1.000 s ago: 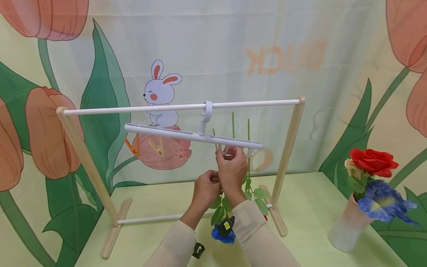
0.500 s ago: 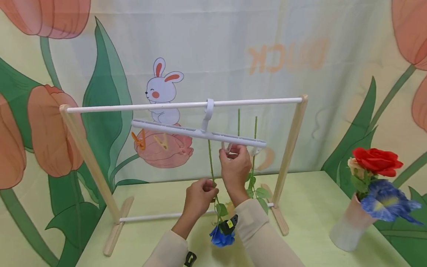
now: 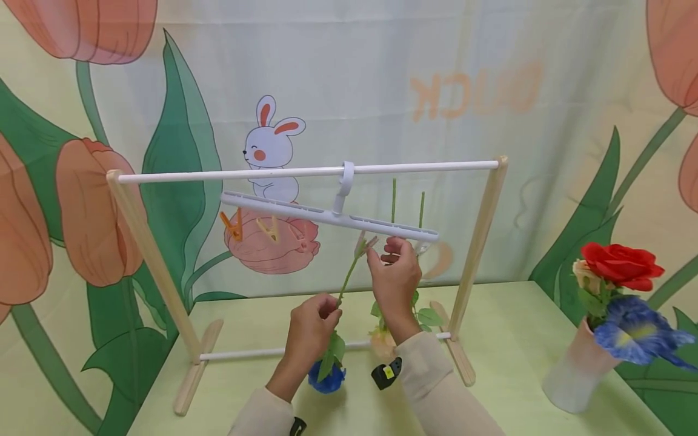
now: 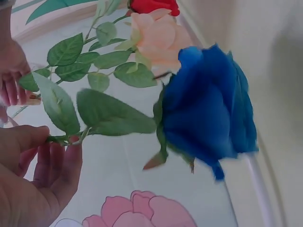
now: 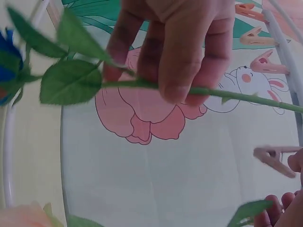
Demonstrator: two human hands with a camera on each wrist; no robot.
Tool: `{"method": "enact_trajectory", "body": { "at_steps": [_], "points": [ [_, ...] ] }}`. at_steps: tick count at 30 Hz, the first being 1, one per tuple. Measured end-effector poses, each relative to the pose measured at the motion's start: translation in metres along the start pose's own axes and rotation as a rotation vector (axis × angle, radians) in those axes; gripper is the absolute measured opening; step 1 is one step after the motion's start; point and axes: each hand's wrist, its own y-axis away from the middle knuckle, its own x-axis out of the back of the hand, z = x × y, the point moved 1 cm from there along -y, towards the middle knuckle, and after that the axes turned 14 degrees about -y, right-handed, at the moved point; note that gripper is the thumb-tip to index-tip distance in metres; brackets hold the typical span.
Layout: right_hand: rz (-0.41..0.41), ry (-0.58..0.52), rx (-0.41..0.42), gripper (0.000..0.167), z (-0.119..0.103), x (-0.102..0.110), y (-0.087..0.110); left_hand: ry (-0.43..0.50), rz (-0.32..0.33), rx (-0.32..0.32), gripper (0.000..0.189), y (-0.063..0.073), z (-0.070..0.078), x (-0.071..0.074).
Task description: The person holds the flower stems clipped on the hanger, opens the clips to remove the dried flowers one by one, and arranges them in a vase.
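Note:
My left hand point(image 3: 311, 327) pinches the green stem point(image 5: 246, 98) of a blue rose point(image 4: 203, 104), which hangs bloom-down. The upper end of that stem overlaps a pale pink clothespin point(image 3: 360, 243) under the white hanger point(image 3: 305, 211) in the head view. Just right of this clothespin is my right hand point(image 3: 395, 275), fingers bent loosely and apart, thumb tip close to the clothespin's arm. A peach rose point(image 4: 161, 35) and a red rose point(image 4: 156, 5) also hang bloom-down, farther right on the hanger. The hanger tilts down toward the right.
Orange point(image 3: 233, 227), yellow point(image 3: 268, 228) and pink clothespins point(image 3: 300, 235) hang along the hanger's left half. A wooden rack with a white top rod point(image 3: 245, 175) carries the hanger. At right stands a vase point(image 3: 572, 372) with red, peach and blue flowers.
My left hand has moved down and left along with the blue rose, slanting its stem. My right hand has come off the clothespin and shifted slightly right.

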Motion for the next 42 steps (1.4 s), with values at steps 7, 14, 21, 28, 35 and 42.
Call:
{"method": "enact_trajectory", "body": {
  "at_steps": [7,14,21,28,35,42],
  "points": [
    [-0.011,0.016,0.031,0.033,-0.007,0.023,0.001,-0.047,0.045,-0.027,0.005,-0.001,0.002,0.008],
    [0.016,0.047,0.192,0.032,-0.02,0.044,0.007,-0.166,0.156,-0.115,0.01,0.0,0.008,0.013],
    [-0.175,0.37,0.605,0.027,-0.018,0.054,0.021,-0.4,0.256,-0.237,0.017,0.003,0.022,0.02],
    [-0.465,0.667,0.841,0.03,-0.004,0.05,0.043,-0.575,0.304,-0.344,0.016,0.009,0.041,0.014],
    [-0.481,0.632,0.842,0.023,0.004,0.052,0.051,-0.566,0.308,-0.357,0.014,0.017,0.048,0.007],
    [-0.447,0.604,0.796,0.021,0.003,0.06,0.047,-0.497,0.426,-0.445,0.015,0.017,0.054,0.002]
  ]
}}
